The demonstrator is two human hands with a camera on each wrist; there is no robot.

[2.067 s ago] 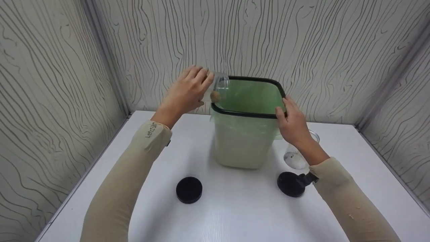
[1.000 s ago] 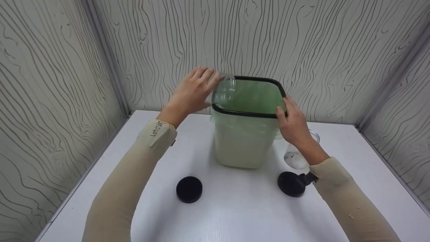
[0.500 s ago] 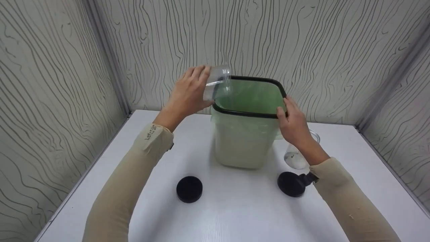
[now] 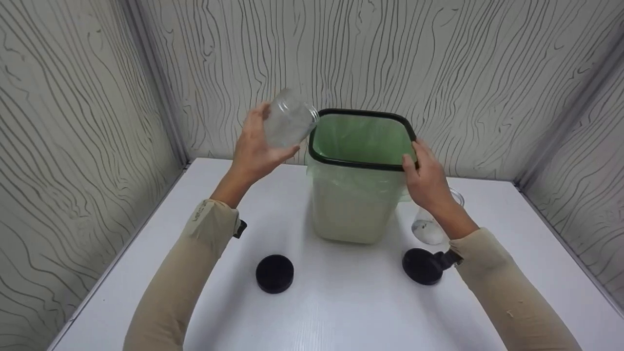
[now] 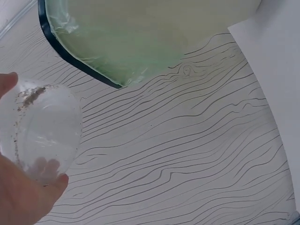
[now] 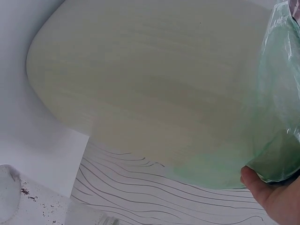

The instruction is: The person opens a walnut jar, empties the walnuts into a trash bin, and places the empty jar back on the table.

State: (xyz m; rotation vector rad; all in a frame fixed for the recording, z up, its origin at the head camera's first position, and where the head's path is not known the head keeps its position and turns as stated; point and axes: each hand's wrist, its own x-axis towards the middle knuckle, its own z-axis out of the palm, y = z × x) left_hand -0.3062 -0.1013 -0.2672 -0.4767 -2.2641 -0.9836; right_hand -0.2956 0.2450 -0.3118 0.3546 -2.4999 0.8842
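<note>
My left hand (image 4: pixel 253 148) grips a clear jar (image 4: pixel 288 122) just left of the bin, lifted above the table. The jar is tilted, its mouth facing right toward the bin's rim. In the left wrist view, brown specks cling inside the jar (image 5: pixel 51 124); no larger piece shows in it. My right hand (image 4: pixel 428 181) holds the bin's right side, its thumb and fingers over the black rim (image 4: pixel 360 165). The pale trash bin (image 4: pixel 351 214) stands on the table, with a green bag (image 4: pixel 365 136) lining it and folded over the rim. The bin's bottom inside is hidden.
A second clear jar (image 4: pixel 427 231) stands behind my right wrist, partly hidden, with dark specks in it. Two black lids lie on the white table (image 4: pixel 331 302): a left lid (image 4: pixel 274 274) and a right lid (image 4: pixel 420 266). Wood-patterned walls (image 4: pixel 370 53) enclose the table.
A round brown piece seen in the jar earlier no longer shows there. My left hand tipped the jar over the bin, then drew it back left with its mouth raised. My right hand stayed put.
</note>
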